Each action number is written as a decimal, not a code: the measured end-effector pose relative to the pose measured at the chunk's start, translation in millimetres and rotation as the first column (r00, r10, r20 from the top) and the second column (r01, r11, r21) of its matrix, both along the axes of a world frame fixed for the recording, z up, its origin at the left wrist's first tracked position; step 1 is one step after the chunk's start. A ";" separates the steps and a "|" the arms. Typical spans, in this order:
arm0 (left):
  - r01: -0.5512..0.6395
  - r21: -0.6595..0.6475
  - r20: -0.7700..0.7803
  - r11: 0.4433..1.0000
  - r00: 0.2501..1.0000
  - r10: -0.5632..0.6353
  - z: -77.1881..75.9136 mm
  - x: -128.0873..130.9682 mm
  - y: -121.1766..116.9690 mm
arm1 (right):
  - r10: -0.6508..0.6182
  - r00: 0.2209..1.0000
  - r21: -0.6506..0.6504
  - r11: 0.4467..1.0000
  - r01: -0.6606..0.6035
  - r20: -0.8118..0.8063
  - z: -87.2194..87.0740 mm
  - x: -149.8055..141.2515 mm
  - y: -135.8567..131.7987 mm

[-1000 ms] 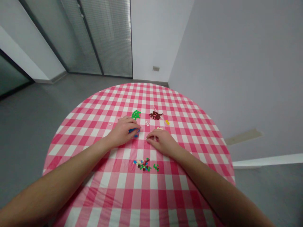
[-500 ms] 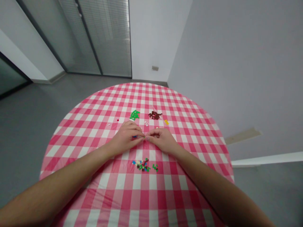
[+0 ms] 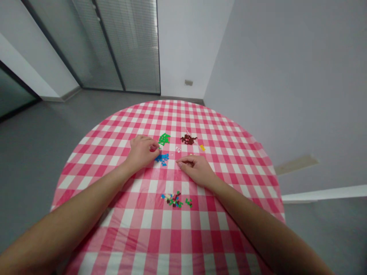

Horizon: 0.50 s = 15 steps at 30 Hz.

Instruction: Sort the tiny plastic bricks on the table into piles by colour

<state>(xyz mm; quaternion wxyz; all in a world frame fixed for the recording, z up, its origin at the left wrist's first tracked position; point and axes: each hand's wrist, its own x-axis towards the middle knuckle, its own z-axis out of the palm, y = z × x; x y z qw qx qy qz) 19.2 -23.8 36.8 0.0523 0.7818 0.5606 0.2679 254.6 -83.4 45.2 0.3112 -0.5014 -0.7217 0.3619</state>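
We count two hands: our left hand (image 3: 140, 151) beside one blue heap (image 3: 164, 157) of small blocky pieces, our right hand (image 3: 197, 169) to its right; beyond lie one green heap (image 3: 164, 139) and one brown heap (image 3: 188, 139), nearer one multicoloured cluster (image 3: 173, 199); whether either hand grips anything, we cannot tell

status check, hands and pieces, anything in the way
Left hand beside blue pieces, hold unclear. Right hand fingertips close together, hold unclear. Mixed-colour pile nearer the person. Left hand slightly overlaps blue pieces in view.

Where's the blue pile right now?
In the head view, the blue pile lies just right of the left hand, on the near side of the green pile.
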 end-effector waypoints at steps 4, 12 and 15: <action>-0.051 -0.058 -0.091 0.997 0.995 0.046 -4.1 -6.6 9.7 | 0.007 1.000 -0.019 1.000 -0.008 -0.012 0.8 -0.6 -1.1; 0.028 -0.030 -0.175 0.999 0.984 -0.033 -0.1 -6.8 -6.2 | 0.010 1.000 -0.010 1.000 -0.010 -0.011 3.9 0.2 -1.4; 0.060 -0.039 -0.224 0.997 0.972 -0.067 0.3 -5.8 -7.4 | 0.036 0.999 0.000 0.999 -0.036 0.008 4.9 0.5 -1.9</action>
